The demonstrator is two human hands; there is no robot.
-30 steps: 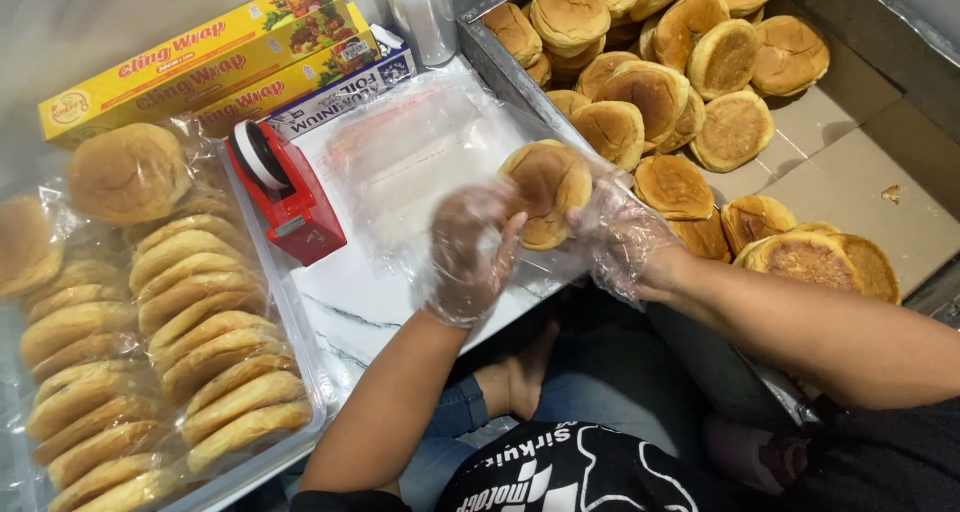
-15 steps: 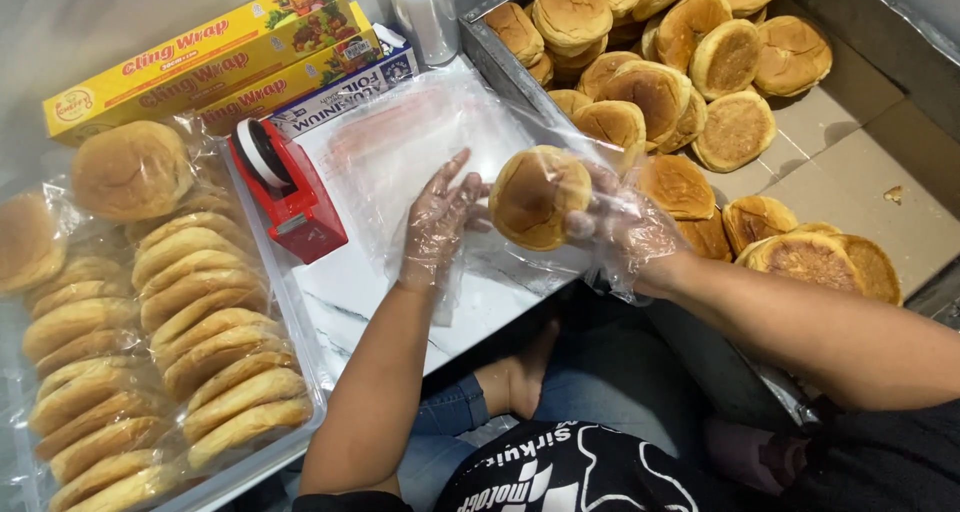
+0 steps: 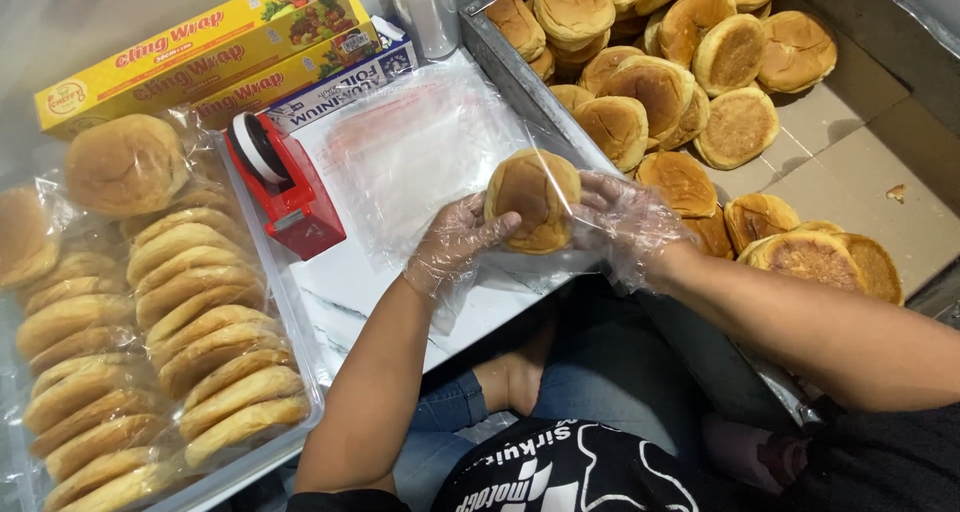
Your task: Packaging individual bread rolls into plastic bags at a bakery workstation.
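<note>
Round golden-brown bun [image 3: 530, 200] sits between my two hands, lifted just above the clear plastic bags [image 3: 420, 162] lying flat on the white marbled desk [image 3: 350, 292]. My left hand [image 3: 455, 247], in a thin clear plastic glove, cups the bun's near-left edge with fingers curled under it; my right hand [image 3: 625, 227], gloved the same way, presses its fingers against the bun's right side. Both hands are closed around the bun, neither spread flat.

I judge that I am at the bagging step: one bun picked up and held over the bags. The next move would call for freeing one hand to open a bag's mouth while the other keeps the bun steady.

Beyond my right hand, the grey metal tray [image 3: 500, 67] holds loose buns, about twenty that I can see. To the left of my left hand stand two rows of wrapped buns [image 3: 210, 342], roughly nine or ten in each. Just beyond that hand sits one red tape dispenser [image 3: 285, 187]; farther off lie two yellow wrap boxes [image 3: 200, 57], one foil box [image 3: 345, 82] and one roll of clear film [image 3: 425, 7].
</note>
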